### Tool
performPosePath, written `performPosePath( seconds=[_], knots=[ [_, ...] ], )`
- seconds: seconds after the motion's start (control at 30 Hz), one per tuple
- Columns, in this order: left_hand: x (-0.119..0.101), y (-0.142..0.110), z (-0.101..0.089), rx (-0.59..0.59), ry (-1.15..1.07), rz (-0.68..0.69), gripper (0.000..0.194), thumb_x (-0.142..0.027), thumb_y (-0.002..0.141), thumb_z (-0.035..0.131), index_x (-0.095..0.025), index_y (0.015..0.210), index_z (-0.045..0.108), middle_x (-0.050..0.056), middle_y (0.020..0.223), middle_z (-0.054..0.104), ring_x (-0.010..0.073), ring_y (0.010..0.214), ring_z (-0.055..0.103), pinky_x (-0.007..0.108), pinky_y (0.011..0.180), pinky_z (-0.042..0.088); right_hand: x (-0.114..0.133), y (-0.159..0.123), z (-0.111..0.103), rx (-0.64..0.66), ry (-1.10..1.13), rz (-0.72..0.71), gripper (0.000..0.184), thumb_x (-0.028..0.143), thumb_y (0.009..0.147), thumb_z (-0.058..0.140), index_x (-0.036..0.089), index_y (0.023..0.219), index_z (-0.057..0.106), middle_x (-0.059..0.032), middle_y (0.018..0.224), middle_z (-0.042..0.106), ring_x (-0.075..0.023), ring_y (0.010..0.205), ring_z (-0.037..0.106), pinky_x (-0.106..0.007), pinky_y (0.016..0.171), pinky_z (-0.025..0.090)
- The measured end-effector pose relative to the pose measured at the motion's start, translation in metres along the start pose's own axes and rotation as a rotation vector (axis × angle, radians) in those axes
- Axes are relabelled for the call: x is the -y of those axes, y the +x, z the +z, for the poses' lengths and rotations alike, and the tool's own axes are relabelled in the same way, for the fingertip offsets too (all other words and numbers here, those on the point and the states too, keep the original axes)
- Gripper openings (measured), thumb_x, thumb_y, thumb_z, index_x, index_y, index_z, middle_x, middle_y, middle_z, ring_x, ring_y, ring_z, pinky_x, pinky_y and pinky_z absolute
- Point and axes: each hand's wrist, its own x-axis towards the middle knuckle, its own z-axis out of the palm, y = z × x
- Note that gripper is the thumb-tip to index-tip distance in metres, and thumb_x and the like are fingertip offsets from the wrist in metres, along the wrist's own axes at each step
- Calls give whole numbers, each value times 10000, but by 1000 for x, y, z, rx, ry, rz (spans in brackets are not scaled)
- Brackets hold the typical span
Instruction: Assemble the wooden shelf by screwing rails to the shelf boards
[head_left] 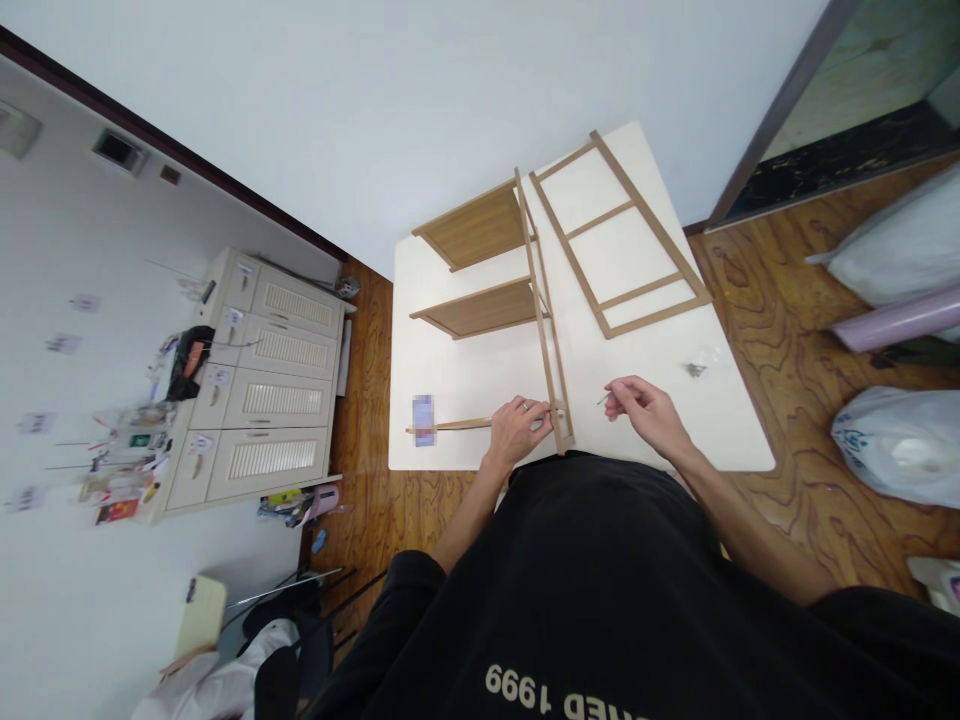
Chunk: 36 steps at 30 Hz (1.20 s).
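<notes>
A partly joined wooden shelf unit lies on its side on the white table [480,375]. Two slatted boards, an upper one [476,230] and a middle one [480,308], run left from its upright side frame [541,310]. A third board [457,425] shows edge-on near the front. My left hand [517,430] is closed at the side frame's near end, where the third board meets it. To the right of the frame, my right hand [645,412] pinches a small thin metal piece [602,399], perhaps a screw; its kind is too small to tell.
A second, ladder-like wooden frame [656,230] lies flat at the back right. Small metal hardware [694,369] rests in a clear bag on the right. A blurred phone-like item [424,420] is at the left front. A white cabinet [262,385] and a seated person [247,660] are farther left.
</notes>
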Motion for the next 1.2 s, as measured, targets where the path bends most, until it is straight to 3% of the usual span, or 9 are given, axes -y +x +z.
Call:
performPosePath(
  seconds=[0.1,0.33,0.6,0.73,0.83,0.97,1.2],
  knots=[
    [0,0,0,7,-1,-2,99,-233,903,624,-243,970,695,15,870,729,171,883,628,280,750,493,4,-2,3,20,138,18,507,676,813,631,175,837,704,-87,813,742,-208,732,711,-414,759,630],
    [0,1,0,0,7,3,92,-244,909,617,-237,961,694,12,864,729,167,864,624,277,739,485,1,-4,10,80,183,90,452,587,700,793,183,878,697,-65,778,754,-202,700,716,-397,726,633],
    [-1,1,-2,-17,9,-2,85,-235,898,629,-246,959,687,0,849,725,164,843,623,282,720,477,1,-9,17,92,126,89,597,620,670,796,250,975,440,-8,702,744,-197,606,706,-318,558,587],
    [-1,1,-2,-20,8,-1,93,-237,903,617,-249,962,688,3,843,722,166,847,623,283,719,481,-6,-6,16,168,41,86,647,593,701,776,213,1165,532,-17,707,742,-188,617,698,-331,612,600],
    [-1,2,-2,-10,11,-2,96,-239,907,612,-249,961,690,9,842,718,165,844,622,282,718,486,-12,-4,16,251,-53,81,569,616,750,708,182,1113,652,-27,694,727,-176,604,683,-337,639,604],
    [0,2,-2,-6,14,-3,88,-235,905,614,-249,946,691,7,843,721,165,838,619,281,728,486,-15,-5,22,293,-104,63,530,636,828,606,176,1081,685,-20,666,705,-158,574,653,-311,594,582],
    [0,1,-2,-6,14,-1,92,-250,907,620,-254,965,691,7,840,720,171,852,621,283,714,476,-16,0,34,216,-216,-48,436,600,843,608,196,947,732,-67,861,763,-206,779,702,-342,724,596]
  ],
)
